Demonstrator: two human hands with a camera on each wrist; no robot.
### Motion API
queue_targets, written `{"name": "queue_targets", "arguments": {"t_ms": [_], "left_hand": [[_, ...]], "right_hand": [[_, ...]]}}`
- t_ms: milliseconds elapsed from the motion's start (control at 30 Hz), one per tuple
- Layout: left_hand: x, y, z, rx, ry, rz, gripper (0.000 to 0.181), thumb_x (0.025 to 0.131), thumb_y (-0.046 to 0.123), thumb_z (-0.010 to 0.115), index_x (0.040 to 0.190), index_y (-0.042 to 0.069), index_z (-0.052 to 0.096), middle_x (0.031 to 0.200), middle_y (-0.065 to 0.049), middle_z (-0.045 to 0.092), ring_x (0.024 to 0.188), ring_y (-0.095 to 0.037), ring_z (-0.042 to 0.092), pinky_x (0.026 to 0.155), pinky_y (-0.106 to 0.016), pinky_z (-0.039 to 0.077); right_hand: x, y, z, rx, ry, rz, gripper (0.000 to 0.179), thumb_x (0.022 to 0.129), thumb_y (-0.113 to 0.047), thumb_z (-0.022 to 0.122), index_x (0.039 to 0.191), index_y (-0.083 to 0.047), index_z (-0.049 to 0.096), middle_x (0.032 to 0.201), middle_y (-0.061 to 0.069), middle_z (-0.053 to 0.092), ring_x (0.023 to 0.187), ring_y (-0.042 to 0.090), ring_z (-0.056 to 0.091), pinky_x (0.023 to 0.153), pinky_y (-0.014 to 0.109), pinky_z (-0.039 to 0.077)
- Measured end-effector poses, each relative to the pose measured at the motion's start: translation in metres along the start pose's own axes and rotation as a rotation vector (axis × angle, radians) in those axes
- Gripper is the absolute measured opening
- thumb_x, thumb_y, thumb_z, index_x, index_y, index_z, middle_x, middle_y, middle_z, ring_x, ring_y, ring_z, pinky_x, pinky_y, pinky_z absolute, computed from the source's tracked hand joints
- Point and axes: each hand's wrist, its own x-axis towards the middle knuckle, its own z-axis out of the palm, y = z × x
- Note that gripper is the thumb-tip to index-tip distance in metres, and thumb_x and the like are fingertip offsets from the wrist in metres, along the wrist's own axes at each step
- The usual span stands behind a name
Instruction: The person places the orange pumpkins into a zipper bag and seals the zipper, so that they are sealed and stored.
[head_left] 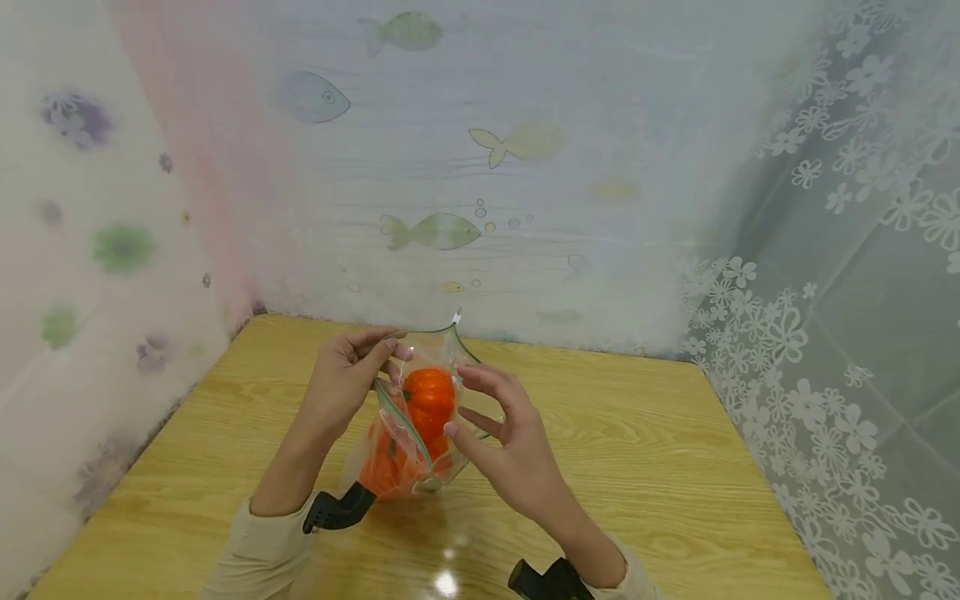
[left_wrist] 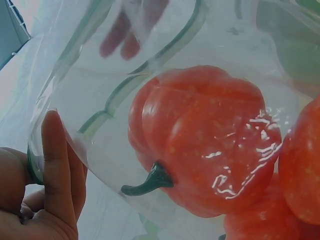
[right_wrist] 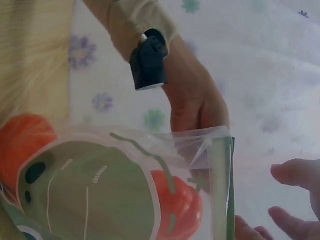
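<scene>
A clear zip bag [head_left: 402,421] with a green-edged mouth stands tilted on the table, its mouth spread apart. My left hand [head_left: 348,375] pinches the left side of that rim between thumb and fingers. On the opposite side my right hand [head_left: 510,433] is at the rim, fingers spread and bent, thumb apart from them. Inside the bag lies a glossy orange-red bell pepper [head_left: 429,393] with a green stem; more orange-red ones sit below it. The left wrist view shows the curved stem on one pepper [left_wrist: 200,140] through the plastic. A green print [right_wrist: 100,195] covers part of the bag.
The wood-grain table [head_left: 630,467] reaches back to a wall [head_left: 600,275] printed with fish. A white zip pull [head_left: 456,318] stands up at the bag's far corner. Dark wrist cameras [head_left: 341,508] are worn on both forearms.
</scene>
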Motion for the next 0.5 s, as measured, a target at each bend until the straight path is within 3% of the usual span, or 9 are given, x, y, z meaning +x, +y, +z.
{"name": "queue_targets", "arguments": {"t_ms": [133,267,500], "left_hand": [[0.0,0.0,0.0,-0.002,-0.01,0.007,0.032,0.106,0.006,0.053,0.132,-0.012,0.058,0.086,0.006,0.072,0.062,-0.009,0.064,0.058,-0.026,0.061],[-0.001,-0.001,0.0,-0.018,-0.025,0.021,0.033,0.105,0.004,0.054,0.132,-0.015,0.057,0.086,0.004,0.071,0.062,-0.009,0.064,0.057,-0.025,0.06],[-0.004,-0.004,0.004,-0.028,-0.069,0.032,0.031,0.104,0.003,0.056,0.131,-0.012,0.06,0.087,0.002,0.071,0.063,-0.011,0.065,0.055,-0.027,0.06]], "right_hand": [[-0.001,0.005,-0.005,0.027,0.06,-0.145,0.042,0.094,0.005,0.067,0.134,-0.003,0.058,0.144,0.02,0.047,0.135,0.028,0.049,0.105,0.042,0.053],[0.002,0.013,-0.014,0.049,0.128,-0.231,0.032,0.094,0.01,0.062,0.126,0.008,0.059,0.137,0.017,0.052,0.13,0.021,0.053,0.103,0.036,0.054],[0.018,0.035,-0.035,0.063,0.206,-0.268,0.034,0.094,0.012,0.061,0.125,-0.002,0.064,0.126,0.007,0.06,0.118,0.017,0.059,0.098,0.028,0.056]]}}
